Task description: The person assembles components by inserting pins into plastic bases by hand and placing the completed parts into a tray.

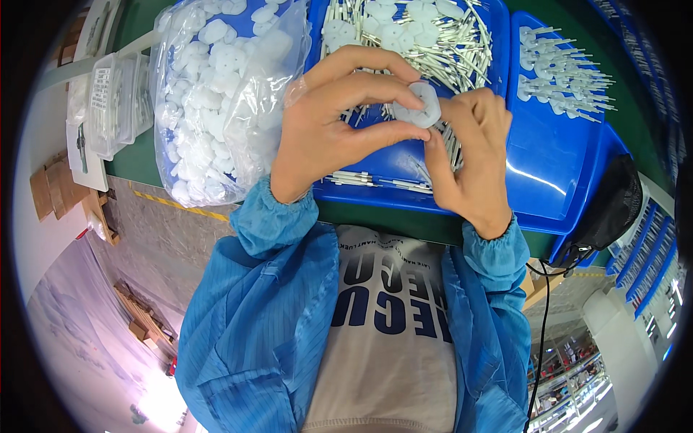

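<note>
A milky white plastic disc (pixel 424 107) with small holes is pinched between the fingers and thumb of my left hand (pixel 328 119), above the blue tray. My right hand (pixel 473 155) is closed in a pinch at the disc's right edge; anything small between its fingertips is hidden. Beneath both hands, the middle blue tray (pixel 382 155) holds many thin white rods (pixel 462 54) with metallic ends. More white discs (pixel 393 32) lie on the rods at the far side. A few rods (pixel 350 178) rest along the tray's near edge.
At left lies a clear plastic bag (pixel 224 94) full of white discs. Clear plastic boxes (pixel 112 108) stand beyond it. The right blue tray (pixel 552 162) holds discs with rods fitted (pixel 559 72). A black pouch (pixel 613 206) and a cable (pixel 543 325) are at the right edge.
</note>
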Demonstrator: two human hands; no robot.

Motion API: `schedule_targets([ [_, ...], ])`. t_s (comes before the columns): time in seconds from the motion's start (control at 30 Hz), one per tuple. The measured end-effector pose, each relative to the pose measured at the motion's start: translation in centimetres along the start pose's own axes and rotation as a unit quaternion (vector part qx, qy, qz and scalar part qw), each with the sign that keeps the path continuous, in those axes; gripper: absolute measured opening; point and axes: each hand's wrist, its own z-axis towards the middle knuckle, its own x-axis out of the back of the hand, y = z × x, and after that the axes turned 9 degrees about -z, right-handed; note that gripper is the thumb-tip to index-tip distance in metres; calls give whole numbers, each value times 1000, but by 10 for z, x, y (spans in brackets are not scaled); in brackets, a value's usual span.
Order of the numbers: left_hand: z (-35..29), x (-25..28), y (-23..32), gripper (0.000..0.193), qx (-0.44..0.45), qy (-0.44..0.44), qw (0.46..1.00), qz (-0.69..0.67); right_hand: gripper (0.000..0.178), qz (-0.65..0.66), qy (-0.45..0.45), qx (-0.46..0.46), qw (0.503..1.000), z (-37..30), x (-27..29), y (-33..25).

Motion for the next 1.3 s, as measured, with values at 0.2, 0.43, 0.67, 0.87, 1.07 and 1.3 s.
schedule_targets([
  [0.2,3,-2,9,31,1,-33,999,39,22,250,-76,-140,955,-6,-9,-7],
  [0.43,3,-2,11,27,19,-117,993,-3,23,242,-127,-114,955,-15,-10,-4],
  [0.67,-8,-2,-2,21,-63,-65,995,44,22,238,-173,-120,948,-6,6,-4],
  [0.87,-9,-15,4,21,-82,-49,995,42,18,327,-103,-240,908,-6,2,-9],
  [1.07,-10,-14,5,25,-155,-25,985,77,19,196,-175,-288,921,12,19,-10],
  [1.3,-14,-35,5,28,77,83,931,-347,10,10,-11,-110,994,16,-33,32],
])
